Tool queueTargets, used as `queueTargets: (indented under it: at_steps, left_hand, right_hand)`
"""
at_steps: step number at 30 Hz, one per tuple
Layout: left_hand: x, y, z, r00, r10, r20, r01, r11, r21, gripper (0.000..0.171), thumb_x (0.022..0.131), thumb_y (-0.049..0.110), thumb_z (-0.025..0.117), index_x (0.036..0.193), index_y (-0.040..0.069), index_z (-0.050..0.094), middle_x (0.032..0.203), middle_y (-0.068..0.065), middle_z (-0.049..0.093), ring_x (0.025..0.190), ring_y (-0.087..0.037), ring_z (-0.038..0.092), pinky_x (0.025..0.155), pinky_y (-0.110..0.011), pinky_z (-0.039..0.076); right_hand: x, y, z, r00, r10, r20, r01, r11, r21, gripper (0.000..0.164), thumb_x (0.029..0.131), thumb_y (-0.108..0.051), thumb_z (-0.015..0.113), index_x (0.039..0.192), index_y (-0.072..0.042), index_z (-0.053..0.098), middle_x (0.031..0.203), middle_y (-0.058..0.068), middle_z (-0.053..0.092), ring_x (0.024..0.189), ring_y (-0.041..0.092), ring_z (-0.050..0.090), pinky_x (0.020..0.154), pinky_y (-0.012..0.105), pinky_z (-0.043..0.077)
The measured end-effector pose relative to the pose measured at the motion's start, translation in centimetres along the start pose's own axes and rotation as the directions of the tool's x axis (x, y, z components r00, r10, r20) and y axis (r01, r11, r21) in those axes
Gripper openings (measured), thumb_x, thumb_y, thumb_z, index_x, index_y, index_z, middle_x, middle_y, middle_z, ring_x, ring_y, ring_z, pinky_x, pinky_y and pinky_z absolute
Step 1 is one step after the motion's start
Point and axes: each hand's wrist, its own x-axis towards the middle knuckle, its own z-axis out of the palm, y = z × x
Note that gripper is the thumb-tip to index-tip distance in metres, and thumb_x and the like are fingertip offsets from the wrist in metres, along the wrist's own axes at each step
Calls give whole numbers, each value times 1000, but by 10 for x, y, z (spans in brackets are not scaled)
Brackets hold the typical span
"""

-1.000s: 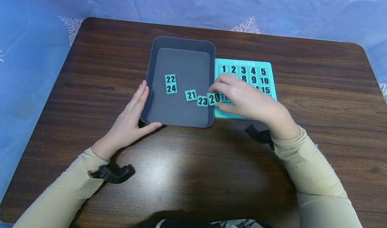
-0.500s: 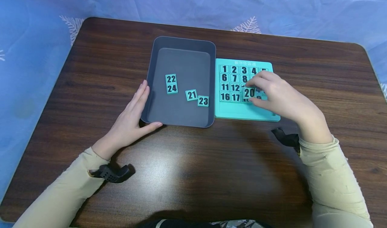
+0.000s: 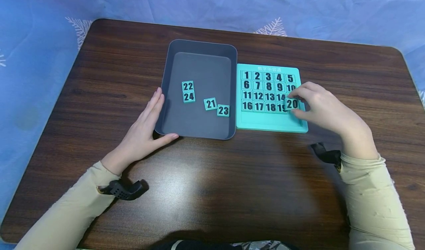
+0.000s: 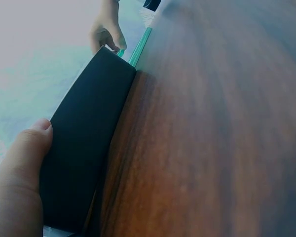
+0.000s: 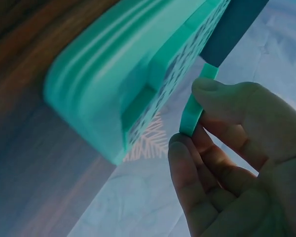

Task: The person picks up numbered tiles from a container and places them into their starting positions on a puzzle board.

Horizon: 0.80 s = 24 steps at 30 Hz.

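My right hand (image 3: 323, 108) pinches the number tile 20 (image 3: 292, 104) between thumb and fingers. In the right wrist view the tile (image 5: 191, 114) is held edge-on, apart from the turquoise number board (image 5: 96, 94). On the board (image 3: 270, 121), tiles 1 to 19 sit in rows, some partly covered by the hand and tile. My left hand (image 3: 141, 134) rests at the near left corner of the grey tray (image 3: 202, 48), fingers straight along its side. Inside the tray lie tile 22 (image 3: 187, 86), tile 24 (image 3: 189, 97), tile 21 (image 3: 210, 103) and tile 23 (image 3: 223, 110).
The tray and board stand side by side, the board at the tray's right, on a dark wooden table (image 3: 219, 180). A blue cloth (image 3: 186, 3) with white leaf prints hangs behind the table. Black straps (image 3: 124, 190) sit at both wrists.
My right hand has carried tile 20 from above the tray's right edge rightward across the board to its right side. The left hand and tray have stayed put.
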Motion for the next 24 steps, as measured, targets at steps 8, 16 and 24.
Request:
queueTargets:
  at_steps: [8,16,24]
  left_hand:
    - [0,0,0,1000,-2,-2,2,1000,-5,99,77,48,66,147,17,3,153,3,-4,139,-14,2,105,-50,22]
    - [0,0,0,1000,-5,-2,5,1000,-8,100,77,48,66,147,17,3,153,5,-5,139,-14,3,105,-51,22]
    - [0,0,0,1000,-8,4,9,1000,-17,99,77,48,66,147,18,3,153,6,-6,139,-14,3,105,-50,22]
  right_hand:
    - [-5,11,5,999,33,30,-32,999,-18,34,73,-5,72,105,3,60,100,15,54,84,24,47,70,40,40]
    - [-8,15,8,998,54,44,-53,998,-25,32,74,-4,69,103,2,60,98,14,53,81,23,46,67,39,40]
    - [-6,17,12,997,59,56,-58,998,-13,33,75,-6,69,106,3,59,101,15,53,83,25,47,69,41,39]
